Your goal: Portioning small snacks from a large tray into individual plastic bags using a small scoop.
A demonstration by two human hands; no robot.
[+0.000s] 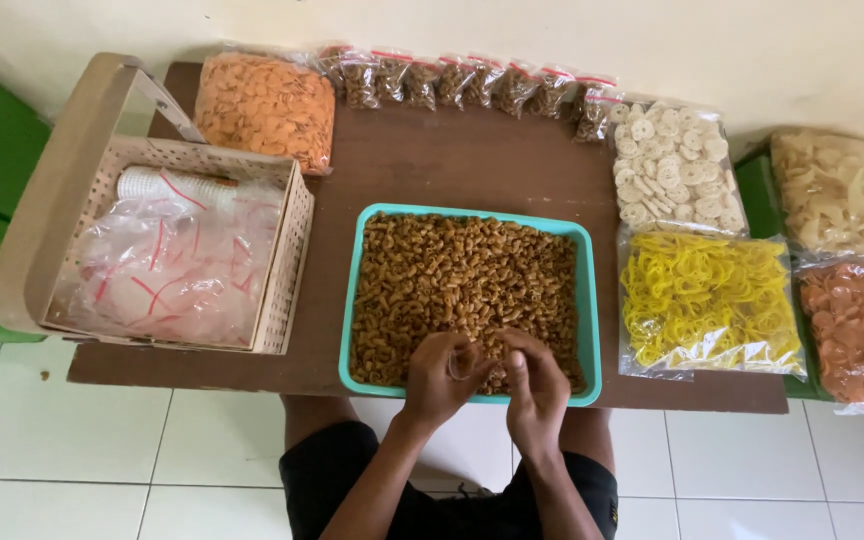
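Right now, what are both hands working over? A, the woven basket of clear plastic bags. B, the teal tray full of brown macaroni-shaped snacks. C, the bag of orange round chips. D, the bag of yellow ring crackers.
B: the left hand and the right hand meet over the near edge of the teal tray, on the brown macaroni-shaped snacks; the woven basket and the snack bags lie off to the sides.

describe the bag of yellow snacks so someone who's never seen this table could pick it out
Start at the teal tray of brown curled snacks in the middle of the brown table. Directly right of the tray lies a clear bag of yellow ring-shaped crackers. It is the only bright yellow bag: the one above it holds white rounds, and the one to its right holds orange pieces.
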